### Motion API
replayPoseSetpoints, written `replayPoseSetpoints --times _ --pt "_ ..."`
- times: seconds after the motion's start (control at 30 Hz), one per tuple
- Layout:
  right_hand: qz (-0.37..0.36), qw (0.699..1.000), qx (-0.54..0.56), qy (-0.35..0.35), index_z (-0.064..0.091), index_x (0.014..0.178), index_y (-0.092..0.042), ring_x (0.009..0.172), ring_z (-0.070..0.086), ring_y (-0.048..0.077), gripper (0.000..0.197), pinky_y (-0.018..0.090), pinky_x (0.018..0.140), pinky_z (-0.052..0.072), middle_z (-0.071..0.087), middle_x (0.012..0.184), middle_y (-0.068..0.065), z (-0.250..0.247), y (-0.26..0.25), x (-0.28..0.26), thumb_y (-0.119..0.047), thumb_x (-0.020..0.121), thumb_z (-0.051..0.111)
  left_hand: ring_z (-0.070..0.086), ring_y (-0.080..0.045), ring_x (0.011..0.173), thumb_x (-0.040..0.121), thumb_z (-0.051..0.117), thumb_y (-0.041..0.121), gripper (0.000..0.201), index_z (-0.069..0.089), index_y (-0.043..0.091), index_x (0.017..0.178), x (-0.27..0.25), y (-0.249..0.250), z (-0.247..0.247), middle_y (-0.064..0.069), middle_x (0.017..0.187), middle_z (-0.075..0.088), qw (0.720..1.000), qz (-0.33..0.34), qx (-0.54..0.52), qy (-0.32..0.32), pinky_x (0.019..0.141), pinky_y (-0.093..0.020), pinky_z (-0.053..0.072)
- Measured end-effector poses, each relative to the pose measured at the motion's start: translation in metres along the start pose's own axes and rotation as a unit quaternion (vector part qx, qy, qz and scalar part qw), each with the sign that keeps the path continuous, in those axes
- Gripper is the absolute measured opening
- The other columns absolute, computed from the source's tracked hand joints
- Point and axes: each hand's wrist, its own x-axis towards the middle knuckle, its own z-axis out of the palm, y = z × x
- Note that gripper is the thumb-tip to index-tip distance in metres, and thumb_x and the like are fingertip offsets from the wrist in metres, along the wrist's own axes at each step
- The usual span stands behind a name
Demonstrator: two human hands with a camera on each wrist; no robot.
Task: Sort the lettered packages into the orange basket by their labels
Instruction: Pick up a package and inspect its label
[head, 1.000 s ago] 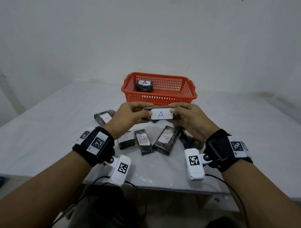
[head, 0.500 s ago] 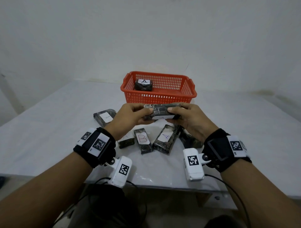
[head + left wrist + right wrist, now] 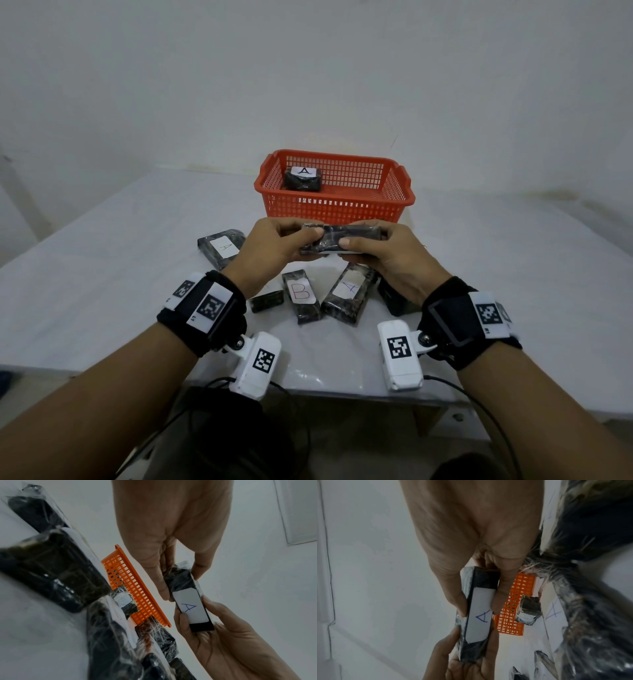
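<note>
Both hands hold one dark wrapped package (image 3: 342,238) in the air, just in front of the orange basket (image 3: 399,186). My left hand (image 3: 274,246) pinches its left end and my right hand (image 3: 387,255) pinches its right end. In the head view its white label faces down and away from me. The wrist views show that label with a blue A (image 3: 190,606) (image 3: 480,618). Inside the basket lies another dark package labelled A (image 3: 303,178).
On the white table (image 3: 102,274) below my hands lie several more wrapped packages: one marked A (image 3: 221,246) at the left, one marked B (image 3: 301,296), one marked A (image 3: 347,293), and dark ones partly hidden under my wrists.
The held package has been turned over: its A label faced me a second ago and now points downward. Both hands kept their hold and stayed in place.
</note>
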Motion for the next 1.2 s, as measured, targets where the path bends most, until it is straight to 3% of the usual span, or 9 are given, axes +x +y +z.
replayPoseSetpoints --times 0.1,0.23,0.4,0.6,0.77,0.83,0.93,1.07,1.2 --pt "0.003 1.0 0.011 0.002 0.066 0.119 0.009 0.098 0.078 0.03 0.032 0.035 0.09 0.063 0.079 0.106 0.015 -0.003 -0.001 0.0 0.005 0.088 0.074 0.074 -0.028 0.11 0.099 0.066 0.013 0.024 0.073 0.001 0.118 0.0 -0.001 -0.001 -0.014 0.117 0.076 1.0 -0.008 -0.019 -0.013 0.095 -0.039 0.061" --pt "0.018 0.999 0.033 -0.006 0.061 0.126 0.013 0.098 0.077 0.029 0.029 0.035 0.086 0.064 0.073 0.117 0.024 -0.007 -0.003 0.0 0.002 0.099 0.061 0.075 -0.027 0.108 0.098 0.066 0.01 0.023 0.072 0.0 0.119 0.0 -0.001 -0.002 -0.014 0.116 0.077 1.0 -0.006 -0.022 -0.013 0.095 -0.039 0.061" --pt "0.021 0.999 0.036 0.007 0.056 0.13 0.017 0.106 0.073 0.032 0.036 0.034 0.083 0.064 0.067 0.129 0.03 -0.009 -0.003 0.0 0.001 0.098 0.062 0.074 -0.027 0.11 0.098 0.067 0.01 0.023 0.073 0.004 0.119 -0.001 -0.002 -0.001 -0.012 0.117 0.077 0.999 -0.012 -0.027 -0.021 0.096 -0.039 0.061" --pt "0.016 0.999 0.044 0.011 0.064 0.118 0.009 0.103 0.074 0.026 0.022 0.035 0.086 0.064 0.07 0.114 0.02 -0.013 -0.002 0.0 -0.001 0.099 0.061 0.074 -0.027 0.111 0.094 0.071 0.006 0.028 0.072 0.005 0.122 0.0 -0.002 0.0 -0.013 0.118 0.076 1.0 -0.007 -0.016 -0.011 0.098 -0.039 0.06" --pt "0.036 0.998 0.042 -0.018 0.064 0.124 0.007 0.111 0.073 0.03 0.03 0.04 0.093 0.063 0.073 0.122 0.02 -0.014 -0.005 0.0 -0.01 0.1 0.062 0.075 -0.024 0.107 0.089 0.073 -0.004 0.032 0.073 0.007 0.12 0.001 0.0 -0.001 -0.008 0.114 0.079 1.0 0.022 0.015 -0.005 0.095 -0.034 0.06" --pt "0.048 0.998 0.039 -0.018 0.068 0.118 0.002 0.105 0.075 0.028 0.025 0.039 0.091 0.063 0.076 0.116 0.017 -0.013 -0.005 0.0 -0.013 0.1 0.063 0.076 -0.019 0.106 0.088 0.074 -0.007 0.036 0.072 0.009 0.12 -0.001 0.0 0.001 -0.006 0.113 0.079 0.999 0.03 0.02 -0.014 0.094 -0.03 0.06" --pt "0.044 0.999 0.015 0.016 0.069 0.11 0.009 0.097 0.075 0.028 0.021 0.037 0.083 0.066 0.076 0.108 0.017 -0.011 -0.003 0.003 -0.008 0.098 0.067 0.074 -0.018 0.11 0.086 0.076 -0.005 0.04 0.071 0.011 0.123 -0.002 0.001 0.002 -0.005 0.116 0.078 0.999 0.032 0.03 -0.028 0.095 -0.028 0.059" --pt "0.013 0.999 -0.004 0.032 0.069 0.112 0.011 0.095 0.074 0.034 0.023 0.048 0.089 0.063 0.074 0.108 0.024 -0.013 -0.001 0.002 0.0 0.092 0.071 0.071 -0.032 0.113 0.098 0.067 0.018 0.032 0.069 0.003 0.126 -0.002 0.002 0.005 -0.016 0.123 0.074 0.997 -0.023 -0.012 -0.078 0.095 -0.035 0.06" --pt "0.003 0.999 -0.019 0.04 0.069 0.11 0.009 0.094 0.074 0.034 0.022 0.048 0.09 0.062 0.075 0.104 0.022 -0.013 -0.002 0.002 0.0 0.091 0.072 0.075 -0.035 0.107 0.101 0.062 0.009 0.024 0.07 -0.008 0.116 0.0 0.0 0.005 -0.021 0.115 0.075 0.998 -0.035 -0.009 -0.052 0.089 -0.035 0.063"
